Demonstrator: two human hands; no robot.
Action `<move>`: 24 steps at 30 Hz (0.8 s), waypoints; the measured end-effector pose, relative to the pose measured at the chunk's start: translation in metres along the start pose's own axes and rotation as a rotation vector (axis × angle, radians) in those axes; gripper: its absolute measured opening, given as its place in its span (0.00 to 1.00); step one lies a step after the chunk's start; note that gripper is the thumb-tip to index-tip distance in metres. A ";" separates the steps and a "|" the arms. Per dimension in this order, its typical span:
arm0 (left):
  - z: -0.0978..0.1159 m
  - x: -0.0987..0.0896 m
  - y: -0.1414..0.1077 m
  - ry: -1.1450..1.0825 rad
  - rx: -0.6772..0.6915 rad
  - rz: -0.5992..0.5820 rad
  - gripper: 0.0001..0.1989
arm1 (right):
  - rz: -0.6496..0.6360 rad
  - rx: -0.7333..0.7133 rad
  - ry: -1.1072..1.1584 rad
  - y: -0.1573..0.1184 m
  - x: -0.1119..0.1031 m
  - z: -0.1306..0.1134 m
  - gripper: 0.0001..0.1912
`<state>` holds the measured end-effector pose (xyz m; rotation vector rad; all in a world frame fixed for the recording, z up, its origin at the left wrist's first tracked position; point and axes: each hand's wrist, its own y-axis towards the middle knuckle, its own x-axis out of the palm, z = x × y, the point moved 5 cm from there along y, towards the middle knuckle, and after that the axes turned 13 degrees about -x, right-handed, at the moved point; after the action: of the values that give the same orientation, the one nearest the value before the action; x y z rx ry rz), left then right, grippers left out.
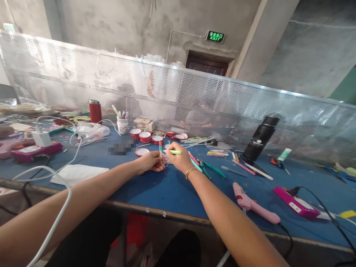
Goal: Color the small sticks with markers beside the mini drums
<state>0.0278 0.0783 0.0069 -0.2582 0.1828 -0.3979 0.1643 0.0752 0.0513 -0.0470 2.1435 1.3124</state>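
Note:
My left hand [149, 162] pinches a small flat stick [160, 147] upright, with red and green bands showing on it. My right hand [180, 158], a gold bracelet at its wrist, grips a light green marker pen [175, 152]. The pen's tip points left at the stick, close to the green band; whether it touches I cannot tell. Just beyond my hands stand several round red-and-white tins or lids, among them a white-faced one [142, 152] left of the stick and a stack [145, 137] behind it. Some small scraps lie partly hidden between my hands.
Pliers with teal handles [214, 170] and scattered pens lie to the right. Further right are a pink glue gun [254, 206], a magenta power strip [296, 202] and a black bottle [261, 138]. At left are white paper [79, 174], a cable and a pen cup [122, 125]. A perforated screen stands behind.

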 end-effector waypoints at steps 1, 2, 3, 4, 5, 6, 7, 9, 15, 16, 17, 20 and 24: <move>0.000 0.000 0.001 -0.001 -0.001 -0.003 0.08 | 0.008 0.004 -0.002 0.000 -0.001 0.001 0.07; -0.001 0.000 0.001 -0.002 -0.004 -0.004 0.08 | 0.018 0.005 0.001 0.000 -0.002 0.001 0.07; -0.001 0.000 0.001 -0.003 -0.006 -0.002 0.07 | 0.027 0.003 0.012 0.000 -0.002 0.000 0.06; -0.001 -0.001 0.002 -0.006 -0.008 0.000 0.07 | 0.031 -0.001 0.030 0.000 -0.002 -0.001 0.05; -0.001 -0.001 0.001 -0.008 -0.011 0.003 0.08 | 0.030 -0.007 0.054 0.001 -0.002 -0.003 0.04; -0.001 -0.001 0.001 -0.010 -0.011 0.003 0.08 | 0.025 -0.011 0.079 0.001 -0.001 -0.004 0.05; -0.002 -0.001 0.001 -0.011 -0.010 0.000 0.08 | 0.022 -0.013 0.104 0.001 0.000 -0.005 0.06; -0.002 -0.001 0.001 -0.016 -0.001 -0.010 0.08 | 0.029 -0.004 0.151 0.001 0.001 -0.006 0.08; -0.002 -0.002 0.001 -0.018 -0.004 -0.012 0.08 | 0.071 0.036 0.295 -0.001 0.002 -0.004 0.08; -0.001 -0.002 0.001 -0.017 -0.005 -0.014 0.08 | 0.077 0.049 0.284 -0.001 0.001 -0.003 0.07; -0.001 -0.002 0.001 -0.017 -0.005 -0.016 0.08 | 0.079 0.060 0.266 -0.001 0.001 -0.002 0.06; -0.001 -0.001 0.001 -0.016 -0.006 -0.015 0.09 | 0.083 0.059 0.181 -0.001 -0.003 -0.003 0.11; -0.001 -0.001 0.000 -0.011 -0.005 -0.011 0.08 | 0.117 0.019 0.108 0.000 -0.007 -0.004 0.12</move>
<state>0.0270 0.0785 0.0057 -0.2659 0.1715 -0.4070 0.1678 0.0698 0.0564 0.0156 2.2797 1.3844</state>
